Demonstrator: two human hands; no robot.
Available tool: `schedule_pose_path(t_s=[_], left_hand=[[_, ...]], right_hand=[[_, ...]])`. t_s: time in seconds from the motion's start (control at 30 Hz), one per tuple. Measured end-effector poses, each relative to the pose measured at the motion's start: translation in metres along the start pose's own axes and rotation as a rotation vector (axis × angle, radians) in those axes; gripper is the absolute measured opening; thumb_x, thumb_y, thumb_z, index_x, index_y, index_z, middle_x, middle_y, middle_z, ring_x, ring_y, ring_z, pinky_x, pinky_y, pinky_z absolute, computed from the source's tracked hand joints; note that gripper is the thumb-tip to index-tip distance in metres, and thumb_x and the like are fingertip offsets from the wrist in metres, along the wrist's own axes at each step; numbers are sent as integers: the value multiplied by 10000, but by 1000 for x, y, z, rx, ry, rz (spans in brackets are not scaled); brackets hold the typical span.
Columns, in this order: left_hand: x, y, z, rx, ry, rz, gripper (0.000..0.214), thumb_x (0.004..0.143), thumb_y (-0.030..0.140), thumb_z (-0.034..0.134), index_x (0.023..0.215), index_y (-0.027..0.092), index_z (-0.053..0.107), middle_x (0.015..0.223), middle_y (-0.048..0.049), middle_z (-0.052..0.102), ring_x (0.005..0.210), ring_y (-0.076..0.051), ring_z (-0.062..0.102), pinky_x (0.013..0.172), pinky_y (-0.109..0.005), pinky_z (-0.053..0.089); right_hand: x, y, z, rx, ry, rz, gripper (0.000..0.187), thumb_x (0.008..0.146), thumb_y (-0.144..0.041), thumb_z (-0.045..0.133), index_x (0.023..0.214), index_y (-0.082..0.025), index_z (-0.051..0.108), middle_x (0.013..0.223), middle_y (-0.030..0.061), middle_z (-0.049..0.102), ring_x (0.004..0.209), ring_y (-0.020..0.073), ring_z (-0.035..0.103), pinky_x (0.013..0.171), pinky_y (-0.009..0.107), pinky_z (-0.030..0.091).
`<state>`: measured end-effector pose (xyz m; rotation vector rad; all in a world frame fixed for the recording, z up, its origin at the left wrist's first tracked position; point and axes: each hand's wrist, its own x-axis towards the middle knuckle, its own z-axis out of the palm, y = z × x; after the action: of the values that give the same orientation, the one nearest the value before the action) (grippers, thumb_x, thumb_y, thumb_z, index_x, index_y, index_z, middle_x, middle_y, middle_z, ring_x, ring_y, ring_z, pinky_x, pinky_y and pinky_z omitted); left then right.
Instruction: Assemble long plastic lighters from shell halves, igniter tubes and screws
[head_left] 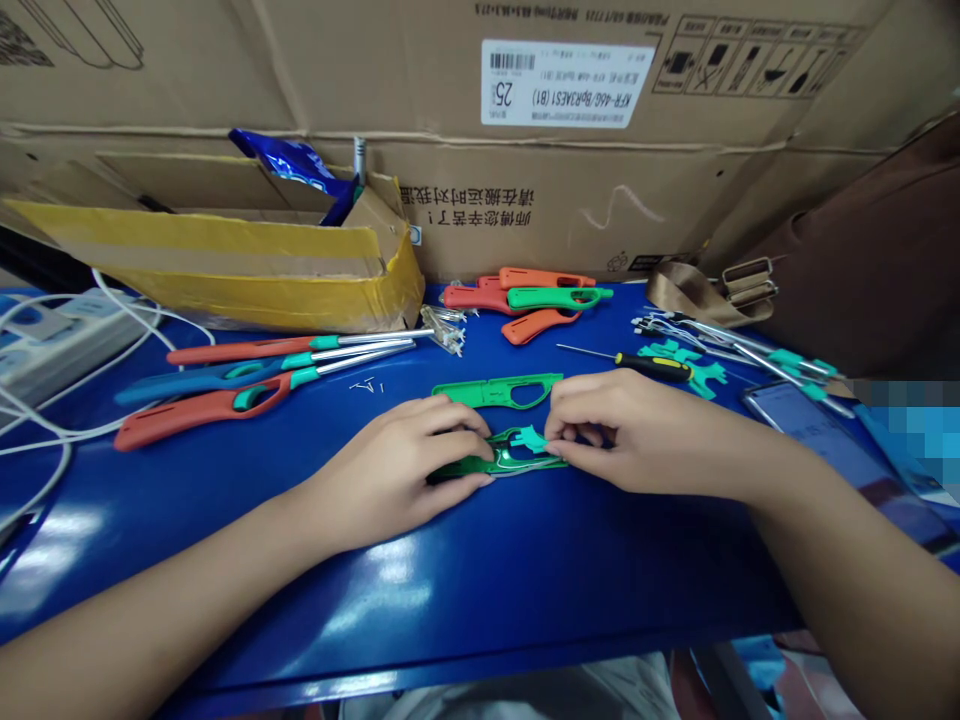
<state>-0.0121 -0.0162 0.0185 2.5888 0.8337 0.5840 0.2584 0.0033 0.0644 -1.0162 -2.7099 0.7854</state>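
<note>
My left hand is closed over a green lighter casing half lying on the blue table, thumb on the near edge and fingers on the far one. A thin wire runs along the casing. My right hand pinches a small teal trigger piece over the loop-shaped handle end of that casing. Just beyond the hands, the matching green casing half lies flat with its inside up. The fingertips hide part of the trigger piece.
Assembled lighters lie left, beside small screws. Orange and green casings are at the back. On the right are a screwdriver, teal pieces, metal rods and a phone. A taped box stands back left.
</note>
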Motion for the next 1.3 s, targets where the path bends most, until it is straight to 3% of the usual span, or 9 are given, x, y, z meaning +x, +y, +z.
schedule_pose_path(t_s=[0.33, 0.77, 1.3], left_hand=[[0, 0, 1, -74, 15, -32, 134, 960, 248, 669, 1083, 199, 687, 1056, -45, 728, 993, -193, 659, 899, -329, 525], [1, -1, 4, -92, 125, -91, 184, 880, 243, 778, 1035, 193, 692, 982, -9, 754, 922, -170, 691, 841, -283, 537], [2, 1, 5, -202, 89, -276, 287, 822, 226, 825, 1094, 177, 752, 1023, -47, 711, 918, -181, 682, 834, -305, 545]], right_hand=[[5, 1, 9, -46, -41, -33, 160, 945, -150, 577, 853, -188, 703, 878, 29, 669, 799, 156, 596, 698, 284, 408], [10, 4, 17, -96, -12, -115, 191, 1010, -189, 523, 890, -160, 669, 893, 39, 622, 818, 167, 575, 732, 294, 415], [13, 9, 24, -174, 59, -211, 194, 1000, -132, 517, 843, -158, 630, 849, 15, 590, 766, 148, 526, 693, 274, 384]])
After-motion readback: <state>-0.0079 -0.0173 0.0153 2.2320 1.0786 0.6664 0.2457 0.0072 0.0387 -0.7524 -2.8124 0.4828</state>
